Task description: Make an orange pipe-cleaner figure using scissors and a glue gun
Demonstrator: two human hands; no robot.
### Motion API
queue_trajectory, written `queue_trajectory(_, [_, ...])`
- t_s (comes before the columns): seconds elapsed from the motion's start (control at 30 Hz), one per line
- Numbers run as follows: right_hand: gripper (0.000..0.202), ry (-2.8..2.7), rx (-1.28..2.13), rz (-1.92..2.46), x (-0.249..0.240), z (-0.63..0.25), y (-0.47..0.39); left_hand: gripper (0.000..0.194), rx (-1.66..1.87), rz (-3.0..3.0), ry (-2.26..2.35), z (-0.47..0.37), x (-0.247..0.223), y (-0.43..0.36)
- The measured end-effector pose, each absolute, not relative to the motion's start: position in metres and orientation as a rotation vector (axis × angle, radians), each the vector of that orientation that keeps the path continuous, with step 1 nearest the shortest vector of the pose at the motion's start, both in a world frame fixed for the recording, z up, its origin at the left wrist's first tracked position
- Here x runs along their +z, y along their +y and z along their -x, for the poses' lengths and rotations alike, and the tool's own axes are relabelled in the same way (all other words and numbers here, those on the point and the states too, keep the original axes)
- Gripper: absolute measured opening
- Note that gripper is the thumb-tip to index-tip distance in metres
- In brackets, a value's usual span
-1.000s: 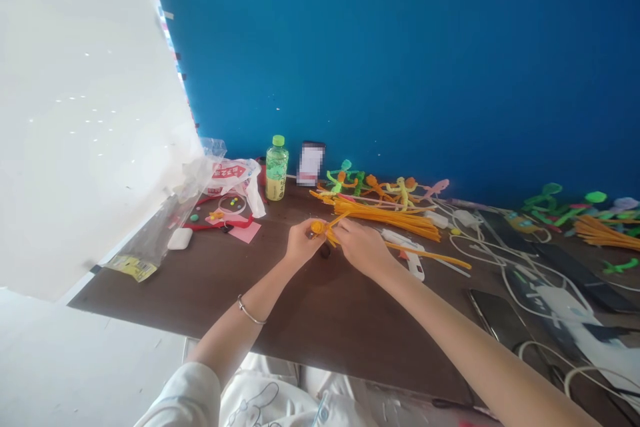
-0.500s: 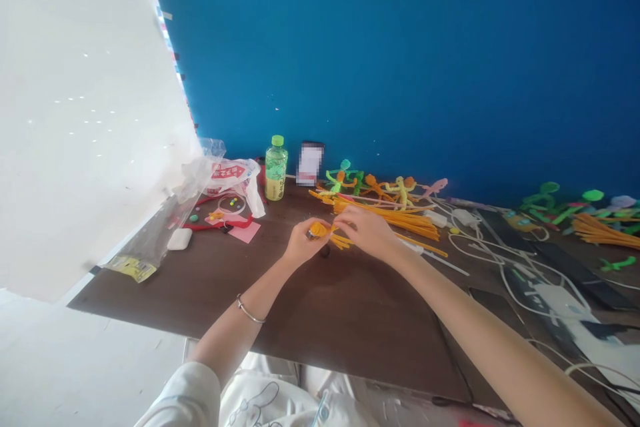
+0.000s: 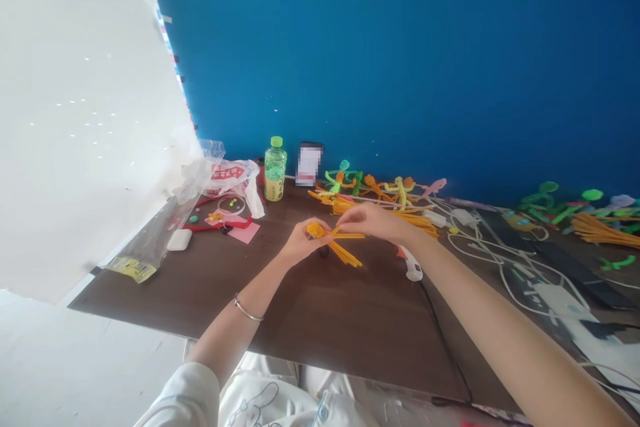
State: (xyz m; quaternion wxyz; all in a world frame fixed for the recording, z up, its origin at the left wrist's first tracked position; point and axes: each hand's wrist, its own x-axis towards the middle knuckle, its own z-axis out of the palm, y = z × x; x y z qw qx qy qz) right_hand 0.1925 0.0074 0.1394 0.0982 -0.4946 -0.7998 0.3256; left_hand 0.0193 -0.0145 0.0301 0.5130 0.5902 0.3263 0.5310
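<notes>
Hands at work above the brown tabletop (image 3: 300, 320): my left hand (image 3: 300, 243) pinches the coiled end of an orange pipe-cleaner figure (image 3: 334, 240), my right hand (image 3: 375, 221) grips a strand running rightward, loose legs trailing toward me.

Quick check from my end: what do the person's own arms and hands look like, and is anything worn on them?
Both hands are bare, no gloves. The left hand has a thin silver bangle on its wrist, and a white sleeve covers the upper arm. The right hand and forearm are bare, with nothing worn that shows.
</notes>
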Motion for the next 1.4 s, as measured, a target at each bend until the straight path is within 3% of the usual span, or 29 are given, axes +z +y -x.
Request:
queue_trajectory(0.2, [0.038, -2.202, 1.044, 1.557, 0.116, -0.195, 0.003, 0.031, 1.25, -1.187, 0.751, -0.019, 0.025, -0.011])
queue_trajectory(0.43, [0.027, -2.055, 0.648, 1.5, 0.085, -0.179, -0.016, 0.026, 1.512, -1.259, 0.947, -0.022, 0.017, -0.005])
queue_trajectory(0.7, [0.019, -2.173, 0.414, 1.553, 0.076, -0.165, -0.03, 0.024, 1.55, -1.337, 1.108, -0.027, 0.012, -0.008])
queue_trajectory(0.9, [0.022, -2.345, 0.187, 1.627, 0.084, -0.165, -0.031, 0.021, 1.537, -1.435, 1.137, -0.026, 0.014, -0.01])
queue_trajectory(1.4, [0.026, -2.55, 0.021, 1.672, 0.105, -0.158, -0.033, 0.017, 1.551, -1.763, 1.242, -0.026, 0.007, -0.009])
